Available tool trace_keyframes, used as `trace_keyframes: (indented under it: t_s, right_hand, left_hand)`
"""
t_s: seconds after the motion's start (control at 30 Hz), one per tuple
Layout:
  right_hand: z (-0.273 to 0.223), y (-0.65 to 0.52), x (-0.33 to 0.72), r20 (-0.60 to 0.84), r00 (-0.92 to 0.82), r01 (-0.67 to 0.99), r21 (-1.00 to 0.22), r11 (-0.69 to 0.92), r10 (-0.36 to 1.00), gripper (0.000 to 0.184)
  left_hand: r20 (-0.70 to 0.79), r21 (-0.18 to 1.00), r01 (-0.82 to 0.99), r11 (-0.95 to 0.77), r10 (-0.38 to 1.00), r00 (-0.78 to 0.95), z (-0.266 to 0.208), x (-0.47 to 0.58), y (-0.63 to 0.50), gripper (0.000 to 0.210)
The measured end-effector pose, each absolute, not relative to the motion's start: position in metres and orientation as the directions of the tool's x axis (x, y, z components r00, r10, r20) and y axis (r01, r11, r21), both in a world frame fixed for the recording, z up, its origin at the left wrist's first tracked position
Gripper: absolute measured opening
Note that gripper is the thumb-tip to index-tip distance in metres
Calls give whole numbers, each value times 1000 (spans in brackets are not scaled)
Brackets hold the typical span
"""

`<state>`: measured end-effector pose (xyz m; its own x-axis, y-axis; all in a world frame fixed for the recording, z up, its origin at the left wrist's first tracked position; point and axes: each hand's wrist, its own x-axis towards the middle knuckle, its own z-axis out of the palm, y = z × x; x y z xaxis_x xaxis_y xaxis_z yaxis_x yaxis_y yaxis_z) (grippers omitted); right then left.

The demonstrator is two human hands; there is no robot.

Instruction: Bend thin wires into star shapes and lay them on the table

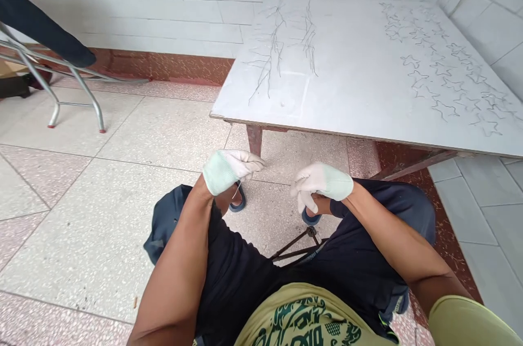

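Note:
My left hand (235,169), in a white glove with a pale green cuff, is held above my knees with its fingers pressed together and pointing right. A thin white thread or wire end hangs beneath it; whatever the fingertips hold is too small to make out. To the right, my right hand (321,184) wears a matching glove. Its fingers bend loosely downward and stand apart, with nothing visible in them. Both hands are off the table, in front of its near edge. On the white tabletop (347,79) lie bent thin wires (274,43) and several star-shaped wire pieces (443,69).
A second bunch of wires (309,35) lies beside the first. At left stands a metal-legged folding chair (77,76) with dark cloth on it. Tiled walls (163,2) border the table. A table leg (254,140) stands beyond my hands, and a dark metal frame (295,252) shows between my legs.

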<state>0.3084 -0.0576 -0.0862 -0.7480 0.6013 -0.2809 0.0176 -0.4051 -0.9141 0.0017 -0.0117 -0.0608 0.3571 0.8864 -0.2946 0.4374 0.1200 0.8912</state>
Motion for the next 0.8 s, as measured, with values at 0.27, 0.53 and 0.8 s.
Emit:
trace_keyframes:
  t_s: [0.27, 0.53, 0.8]
  right_hand:
    - [-82, -56, 304, -304, -621, 159, -952, -263, 723, 43]
    - [-82, -61, 296, -172, -542, 160, -982, -100, 822, 42]
    - [-79, -63, 300, -76, -496, -15, -995, -96, 865, 48]
  left_hand:
    - [-224, 943, 313, 111, 908, 354, -40, 9, -19, 51]
    - [-140, 988, 120, 96, 882, 449, -47, -6, -12, 84]
    - [-140, 984, 157, 81, 901, 411, -41, -12, -13, 78]
